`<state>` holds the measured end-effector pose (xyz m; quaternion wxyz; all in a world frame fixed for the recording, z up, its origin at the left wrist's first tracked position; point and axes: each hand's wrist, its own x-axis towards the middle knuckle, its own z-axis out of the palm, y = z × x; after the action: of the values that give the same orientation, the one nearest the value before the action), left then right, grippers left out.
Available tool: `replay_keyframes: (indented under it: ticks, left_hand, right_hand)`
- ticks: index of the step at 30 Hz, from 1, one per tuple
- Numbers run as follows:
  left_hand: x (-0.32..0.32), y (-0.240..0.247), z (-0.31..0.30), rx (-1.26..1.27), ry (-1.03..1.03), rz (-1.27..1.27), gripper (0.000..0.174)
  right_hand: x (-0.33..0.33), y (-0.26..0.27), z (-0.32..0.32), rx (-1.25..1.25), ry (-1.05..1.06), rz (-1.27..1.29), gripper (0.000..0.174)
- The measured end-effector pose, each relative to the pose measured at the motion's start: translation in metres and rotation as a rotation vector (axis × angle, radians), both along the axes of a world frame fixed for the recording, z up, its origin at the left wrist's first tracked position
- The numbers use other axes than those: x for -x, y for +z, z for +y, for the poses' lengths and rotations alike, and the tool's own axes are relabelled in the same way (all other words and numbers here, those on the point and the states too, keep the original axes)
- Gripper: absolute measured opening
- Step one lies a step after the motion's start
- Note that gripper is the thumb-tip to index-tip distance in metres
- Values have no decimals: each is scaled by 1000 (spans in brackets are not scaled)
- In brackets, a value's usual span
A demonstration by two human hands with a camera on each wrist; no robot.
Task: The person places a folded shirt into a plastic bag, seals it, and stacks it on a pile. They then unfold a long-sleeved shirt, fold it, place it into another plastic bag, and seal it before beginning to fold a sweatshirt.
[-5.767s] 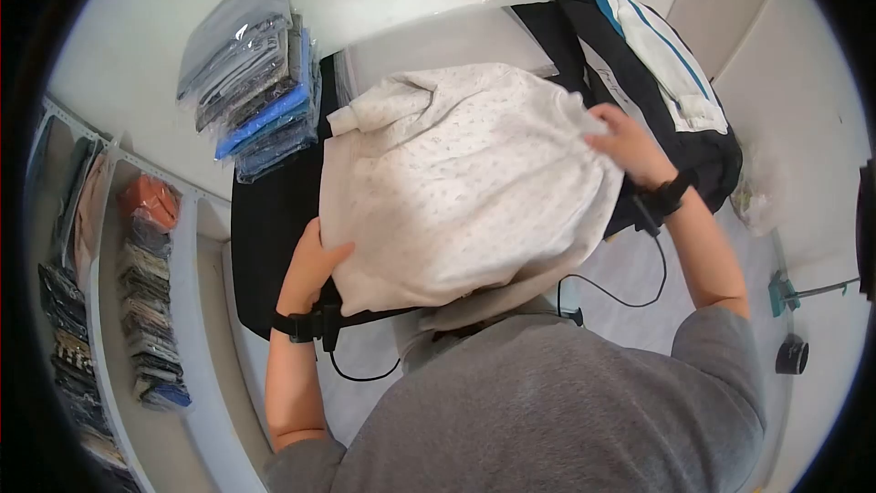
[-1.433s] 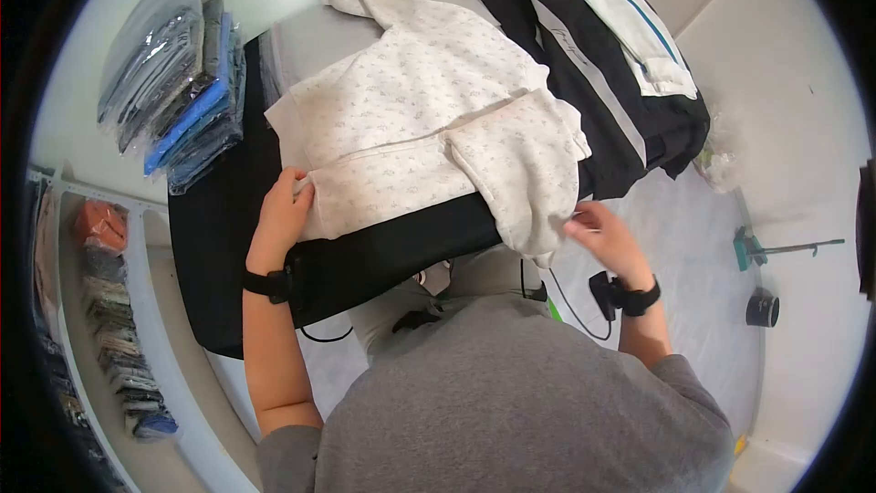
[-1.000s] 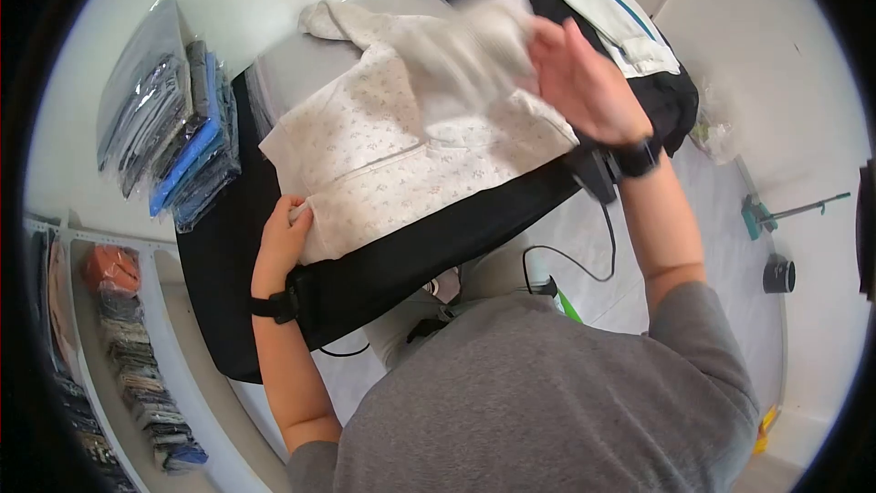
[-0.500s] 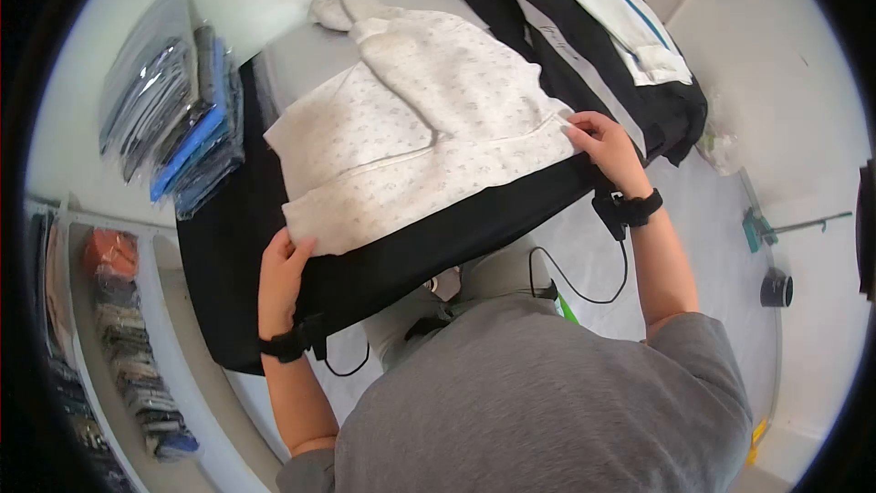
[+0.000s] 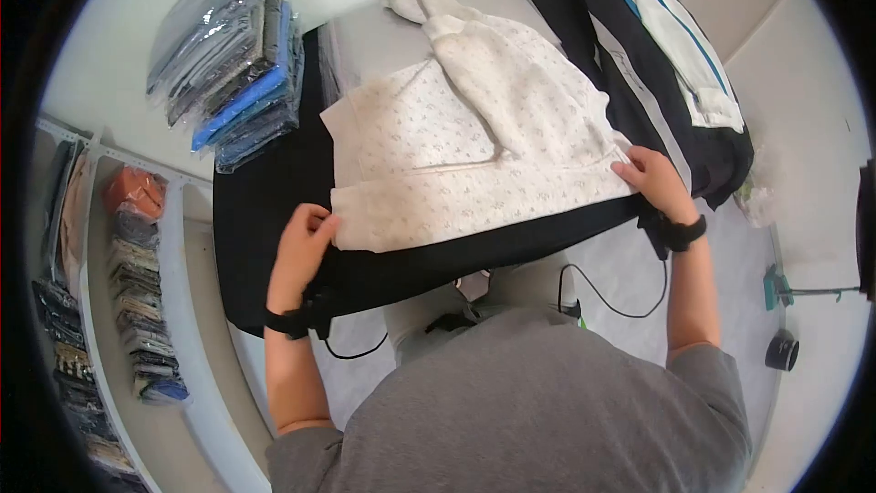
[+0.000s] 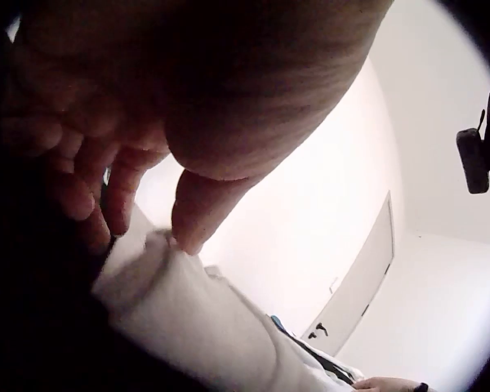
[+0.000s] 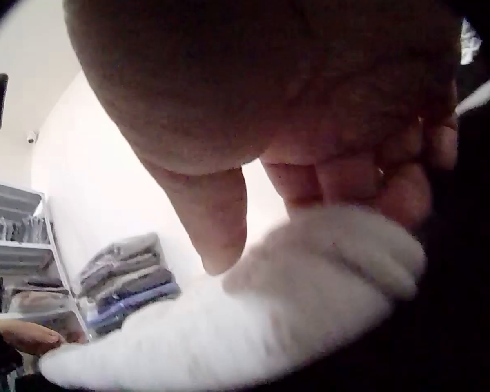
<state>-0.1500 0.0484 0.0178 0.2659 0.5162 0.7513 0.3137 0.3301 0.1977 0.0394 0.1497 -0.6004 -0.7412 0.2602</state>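
A cream sweatshirt (image 5: 392,141) with a small print lies on a black-covered table (image 5: 265,265). Its near side is turned over in a long strip, and one sleeve (image 5: 479,82) lies across the body. My left hand (image 5: 303,245) pinches the strip's left end; in the left wrist view the thumb (image 6: 202,214) meets the cloth edge, with the fingertips just beyond. At the right end, my right hand (image 5: 659,187) pinches the cloth. The right wrist view shows that thumb (image 7: 220,237) on the near side of the cloth, the fingertips partly hidden behind it.
Bagged folded garments (image 5: 242,64) are stacked at the back left, beside clear plastic sheets (image 5: 374,46). Dark clothing (image 5: 630,64) and a white garment with blue trim (image 5: 675,46) lie at the right. Shelves (image 5: 137,283) stand left; a cable (image 5: 607,297) hangs from the right wrist.
The near side of the sweatshirt has been turned over into a strip. My right hand has swung the near sleeve up across the body, then come back to the strip's right end.
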Motion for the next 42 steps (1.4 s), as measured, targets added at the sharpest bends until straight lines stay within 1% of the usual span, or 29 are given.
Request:
replay_keyframes:
  ticks: [1, 2, 5, 8, 10, 12, 13, 14, 15, 16, 17, 18, 20, 21, 22, 23, 24, 26, 27, 29, 31, 32, 33, 34, 35, 36, 38, 40, 42]
  left_hand:
    - [5, 9, 5, -103, 27, -2, 22]
    - [11, 28, 10, -43, 78, -85, 22]
    - [17, 70, 46, -12, 26, -110, 23]
    - [38, 47, 97, -32, -100, -16, 26]
    - [54, 15, 132, -52, -171, 59, 34]
    - [57, -5, 154, -23, -118, 29, 38]
    - [57, -15, 161, -35, -118, 32, 38]
    - [55, -24, 165, -75, -38, 92, 39]
    - [54, -27, 168, -114, 47, 151, 39]
    - [51, -23, 167, -116, 60, 155, 39]
    - [48, -19, 166, -71, 25, 104, 40]
    - [47, -18, 165, -23, -9, 51, 41]
    - [47, -15, 165, 19, -16, 96, 37]
    - [43, -9, 163, -72, 40, 19, 34]
    - [41, -6, 163, -163, 92, -56, 32]
    - [42, -6, 164, -231, 173, -101, 27]
    - [46, -11, 167, -226, 176, -102, 27]
    - [55, -22, 171, -228, 134, 230, 30]
    - [51, -20, 172, -89, 100, 291, 31]
    - [47, -17, 171, -50, 107, 286, 32]
    - [43, -12, 167, -15, 146, 235, 35]
    - [42, -7, 162, -3, 138, 235, 35]
    - [40, 2, 155, -37, 95, 286, 36]
    - [36, 14, 148, -74, 47, 337, 38]
    - [29, 28, 141, -86, -47, 350, 38]
    - [22, 45, 134, -99, -142, 361, 38]
    - [-3, 82, 125, -68, -204, 305, 36]
    - [-28, 115, 121, -136, -344, 167, 31]
    - [-51, 147, 126, -164, -431, 292, 28]
  right_hand:
    - [-3, 8, 7, 5, 41, 16, 32]
    - [-7, 16, 14, 7, 79, 33, 30]
    - [1, 51, 58, -206, 106, -65, 25]
    - [28, 70, 118, -281, 195, -167, 26]
    - [50, 64, 159, -255, 262, -145, 29]
    - [72, 43, 203, -206, 390, -91, 29]
    - [88, 39, 212, -173, 369, -131, 29]
    - [103, 35, 220, -136, 352, -170, 30]
    - [112, 25, 226, -180, 304, -141, 33]
    - [123, 12, 234, -220, 262, -111, 38]
    - [132, -2, 241, -223, 187, -85, 45]
    - [138, 0, 242, -220, 204, -83, 45]
    - [147, 4, 244, 32, 201, -281, 48]
    - [146, -1, 247, -33, 228, -329, 52]
    - [143, -11, 252, -29, 236, -328, 52]
    - [139, -21, 255, -120, 228, -286, 52]
    - [137, -25, 254, -211, 217, -245, 53]
    - [133, -30, 256, -140, 212, -212, 54]
    - [133, -29, 252, -147, 215, -196, 54]
    - [129, -21, 248, -149, 216, -185, 53]
    - [132, 13, 228, 78, 123, -102, 60]
    - [123, 7, 236, -36, 156, -99, 58]
    - [112, 24, 221, -88, 266, -15, 53]
    - [104, 42, 199, -136, 291, -31, 44]
    - [92, 53, 181, -106, 344, 76, 39]
    - [86, 74, 149, -93, 349, 71, 31]
    - [59, 77, 117, -58, 349, 181, 21]
    - [30, 69, 90, -59, 370, 242, 16]
    - [2, 50, 69, -65, 267, 249, 14]
